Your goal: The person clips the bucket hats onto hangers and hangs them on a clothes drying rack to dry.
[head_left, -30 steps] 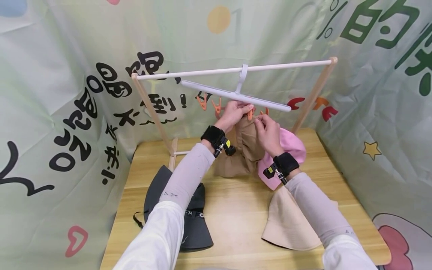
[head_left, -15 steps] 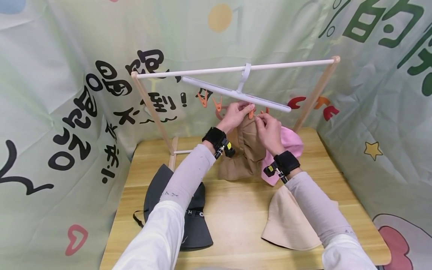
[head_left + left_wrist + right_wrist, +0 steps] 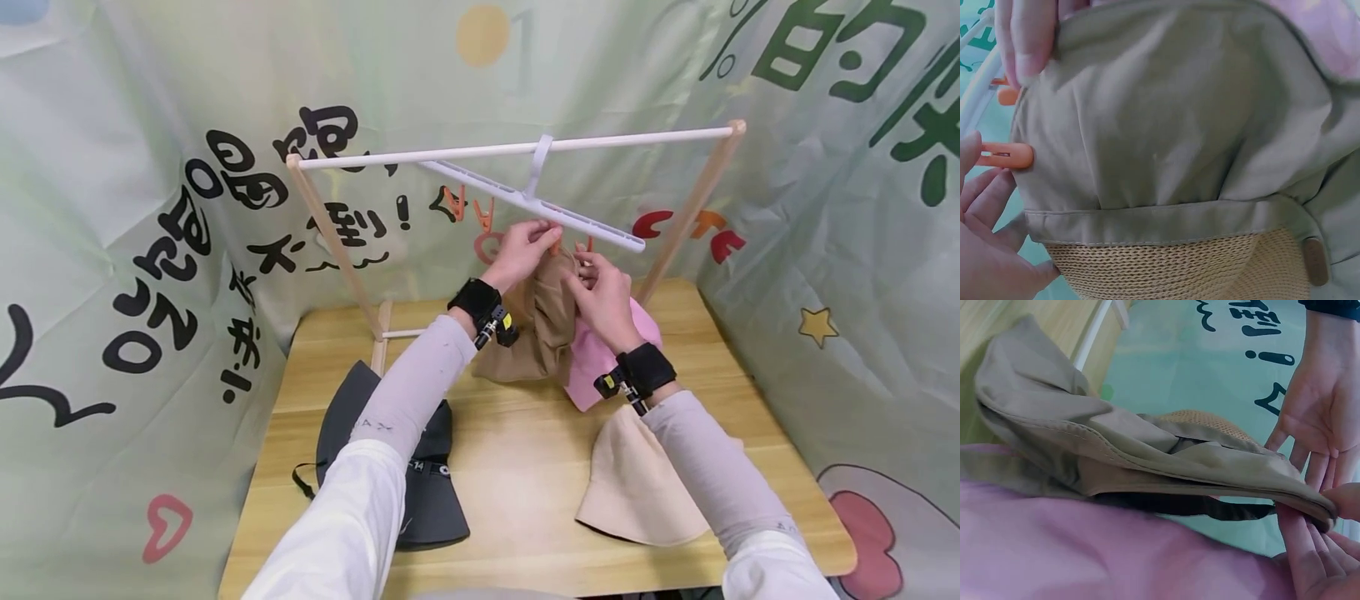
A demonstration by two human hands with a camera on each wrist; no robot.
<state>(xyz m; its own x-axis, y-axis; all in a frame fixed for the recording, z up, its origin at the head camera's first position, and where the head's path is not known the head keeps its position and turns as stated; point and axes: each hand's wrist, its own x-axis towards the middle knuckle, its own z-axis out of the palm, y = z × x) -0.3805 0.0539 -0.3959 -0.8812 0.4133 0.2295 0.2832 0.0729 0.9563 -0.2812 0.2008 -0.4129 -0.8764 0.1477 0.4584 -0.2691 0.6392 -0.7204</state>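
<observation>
A brown sun hat (image 3: 555, 304) with a woven mesh panel (image 3: 1166, 265) hangs below the lavender hanger (image 3: 581, 223). My left hand (image 3: 522, 252) pinches an orange clip (image 3: 1013, 155), which sits on the hat's edge. At the same hat's edge, to the right, my right hand (image 3: 606, 296) grips the cloth between thumb and fingers. A pink hat (image 3: 592, 367) is behind and beside the brown one, partly covered by my right hand. Two more orange clips (image 3: 485, 215) dangle from the hanger's left half. Another, near my right fingers, is mostly hidden.
The hanger hooks onto a white rod (image 3: 637, 142) between wooden posts (image 3: 693, 208). A black hat (image 3: 431, 500) lies on the wooden table (image 3: 517, 517) at front left, partly under my left arm. A beige bucket hat (image 3: 637, 483) lies at front right. Printed curtains enclose the table.
The hanger has tilted more, its left end rising towards the rod. The brown hat has shifted slightly, and my right fingers have changed their hold on its edge. My left hand stays at the clip.
</observation>
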